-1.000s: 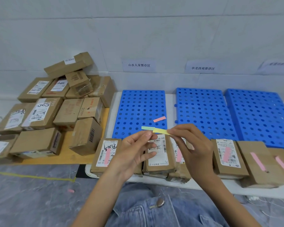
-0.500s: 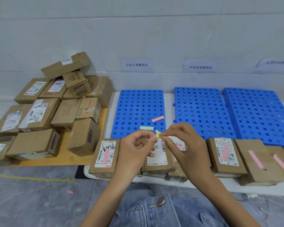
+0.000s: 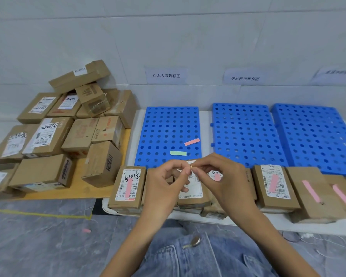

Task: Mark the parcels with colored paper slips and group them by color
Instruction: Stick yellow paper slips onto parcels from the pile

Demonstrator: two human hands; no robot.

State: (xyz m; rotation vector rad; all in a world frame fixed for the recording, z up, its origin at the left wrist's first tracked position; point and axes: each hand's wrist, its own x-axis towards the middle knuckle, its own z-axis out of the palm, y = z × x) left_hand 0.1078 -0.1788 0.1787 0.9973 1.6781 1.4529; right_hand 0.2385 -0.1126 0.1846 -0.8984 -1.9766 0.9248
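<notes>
My left hand (image 3: 167, 179) and my right hand (image 3: 221, 176) meet fingertip to fingertip over the front row of parcels and pinch a small yellow paper slip (image 3: 191, 166), mostly hidden by the fingers. Below them lies a brown parcel with a white label (image 3: 192, 193). Pink slips mark the parcels in that row: one at the left (image 3: 127, 187), one to the right (image 3: 275, 185) and two at the far right (image 3: 316, 193). A green slip (image 3: 178, 153) and a pink slip (image 3: 192, 141) lie loose on the left blue perforated board (image 3: 162, 128).
A heap of unmarked cardboard parcels (image 3: 54, 134) sits on an orange board at the left. Two more blue perforated boards (image 3: 246, 130) (image 3: 316, 134) lie to the right. Paper signs hang on the wall behind. A pink slip (image 3: 86, 230) lies on the grey floor.
The hands have come together and lower; the yellow slip, held out flat a second ago, is now bunched small between the fingertips. The green slip has left the hands and lies on the blue board.
</notes>
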